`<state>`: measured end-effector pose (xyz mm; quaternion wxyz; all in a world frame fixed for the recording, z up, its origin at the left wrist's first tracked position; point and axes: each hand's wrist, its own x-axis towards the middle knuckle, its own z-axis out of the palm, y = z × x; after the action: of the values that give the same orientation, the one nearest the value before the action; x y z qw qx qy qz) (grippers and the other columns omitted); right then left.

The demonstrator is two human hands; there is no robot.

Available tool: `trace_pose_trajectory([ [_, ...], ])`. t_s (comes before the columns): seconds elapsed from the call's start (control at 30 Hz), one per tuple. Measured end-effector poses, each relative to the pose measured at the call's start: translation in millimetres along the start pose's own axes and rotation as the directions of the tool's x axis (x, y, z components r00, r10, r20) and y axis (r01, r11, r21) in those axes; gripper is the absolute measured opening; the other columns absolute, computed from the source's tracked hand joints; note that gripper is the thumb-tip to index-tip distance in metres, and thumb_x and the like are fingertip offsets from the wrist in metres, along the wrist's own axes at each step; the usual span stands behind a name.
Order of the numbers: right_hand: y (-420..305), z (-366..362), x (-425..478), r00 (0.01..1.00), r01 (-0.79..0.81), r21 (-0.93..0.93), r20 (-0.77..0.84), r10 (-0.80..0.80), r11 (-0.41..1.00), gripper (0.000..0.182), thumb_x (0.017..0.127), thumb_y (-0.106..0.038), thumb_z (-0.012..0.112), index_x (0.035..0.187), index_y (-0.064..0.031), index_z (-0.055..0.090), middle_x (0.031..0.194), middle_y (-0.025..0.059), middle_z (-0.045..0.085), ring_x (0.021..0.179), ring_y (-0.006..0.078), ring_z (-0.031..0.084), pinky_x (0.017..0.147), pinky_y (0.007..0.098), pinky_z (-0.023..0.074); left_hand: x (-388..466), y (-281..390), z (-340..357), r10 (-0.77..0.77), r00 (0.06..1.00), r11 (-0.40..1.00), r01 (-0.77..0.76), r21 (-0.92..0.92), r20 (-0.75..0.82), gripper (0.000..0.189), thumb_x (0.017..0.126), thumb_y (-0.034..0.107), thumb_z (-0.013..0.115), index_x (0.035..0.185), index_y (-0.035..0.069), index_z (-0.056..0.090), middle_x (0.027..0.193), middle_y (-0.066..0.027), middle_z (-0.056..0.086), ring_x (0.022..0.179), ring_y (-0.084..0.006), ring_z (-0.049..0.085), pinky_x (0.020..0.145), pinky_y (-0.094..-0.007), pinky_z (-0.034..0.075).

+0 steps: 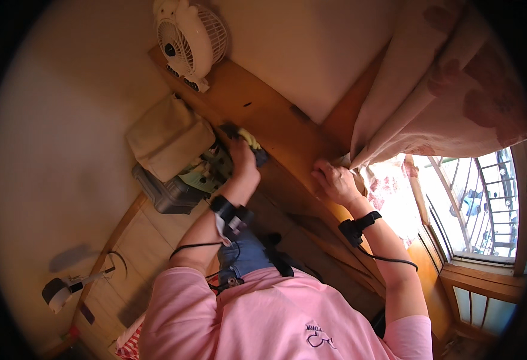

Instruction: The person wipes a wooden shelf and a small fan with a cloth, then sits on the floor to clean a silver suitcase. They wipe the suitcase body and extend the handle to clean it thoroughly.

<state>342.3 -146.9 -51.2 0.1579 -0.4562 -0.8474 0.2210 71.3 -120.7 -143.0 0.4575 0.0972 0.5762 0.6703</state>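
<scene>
My left hand (244, 163) is closed around a bunched dark grey and yellow cloth (250, 138), at the left edge of a wooden desktop (286, 121). Its fingers are partly hidden by the back of the hand. My right hand (335, 182) is on or just over the same wood, farther right, with its fingers curled. Behind its knuckles hangs the lower part of a floral curtain (403, 112). Whether these fingers pinch anything cannot be made out.
A white fan (187, 42) stands at the desktop's far end. Left of the desk, a beige fabric box (169, 135) rests above a grey plastic case (169, 191) and a green patterned item (202, 175). A bright barred window (479, 202) is at right, a lamp (58, 292) at lower left.
</scene>
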Motion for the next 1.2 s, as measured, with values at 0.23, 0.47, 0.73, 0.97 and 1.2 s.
trace_pose_trajectory([
  [0.23, -2, 2, -3, 0.993, 0.068, -0.037, -0.09, -0.072, 0.997, 0.019, 0.099, -0.028, 0.062, 0.107, -0.0114, 0.06, 0.079, 0.0195, 0.069, 0.076, 0.0422, 0.068, 0.065, 0.0512, 0.0541, -220, -96, 25, -0.582, 0.782, 0.779, 0.458, 0.428, 0.223, 0.036, 0.103, 0.022, 0.04, 0.128, -0.001, 0.053, 0.125, -0.0211, 0.061, 0.111, -0.0294, 0.061, 0.099, -0.0429, 0.048],
  [0.47, -5, -2, -4, 0.998, 0.034, -0.052, -0.046, -0.036, 0.998, 0.019, 0.097, -0.028, 0.064, 0.106, -0.0119, 0.059, 0.08, 0.0189, 0.07, 0.075, 0.041, 0.069, 0.066, 0.0514, 0.0545, -100, -59, 11, -0.504, 0.839, 0.852, 0.523, -0.043, 0.205, 0.03, 0.103, 0.022, 0.047, 0.118, 0.004, 0.065, 0.112, -0.0101, 0.069, 0.102, -0.0226, 0.066, 0.09, -0.0399, 0.054],
  [0.73, -8, 2, -1, 0.999, -0.007, -0.081, -0.043, 0.004, 0.997, 0.019, 0.098, -0.029, 0.062, 0.107, -0.0132, 0.059, 0.081, 0.0177, 0.071, 0.077, 0.0407, 0.069, 0.068, 0.0523, 0.0544, -19, -35, -3, 0.199, 0.977, 0.812, -0.211, 0.545, 0.082, 0.036, 0.102, 0.019, 0.044, 0.125, -0.006, 0.056, 0.125, -0.0302, 0.061, 0.113, -0.0428, 0.061, 0.095, -0.0462, 0.049],
  [0.97, 1, -1, -6, 0.997, 0.013, -0.084, -0.078, -0.019, 0.996, 0.016, 0.097, -0.025, 0.064, 0.106, -0.0117, 0.06, 0.084, 0.0164, 0.072, 0.079, 0.0413, 0.069, 0.069, 0.0519, 0.0539, -175, -68, -8, -0.579, 0.229, 0.797, 0.362, 0.484, 0.782, 0.026, 0.1, 0.01, 0.047, 0.116, 0.004, 0.066, 0.101, -0.0062, 0.07, 0.094, -0.0158, 0.066, 0.084, -0.0336, 0.053],
  [1.2, -119, -35, -28, 0.987, 0.099, 0.196, 0.106, -0.122, 0.976, 0.061, 0.091, -0.035, 0.071, 0.143, -0.0061, 0.056, 0.141, 0.0219, 0.054, 0.129, 0.0403, 0.053, 0.108, 0.0454, 0.0431, -149, 12, -49, -0.523, 0.41, 0.598, 0.801, -0.021, 0.747, 0.031, 0.107, 0.025, 0.05, 0.13, 0.007, 0.061, 0.125, -0.0067, 0.068, 0.115, -0.0198, 0.064, 0.1, -0.0404, 0.054],
])
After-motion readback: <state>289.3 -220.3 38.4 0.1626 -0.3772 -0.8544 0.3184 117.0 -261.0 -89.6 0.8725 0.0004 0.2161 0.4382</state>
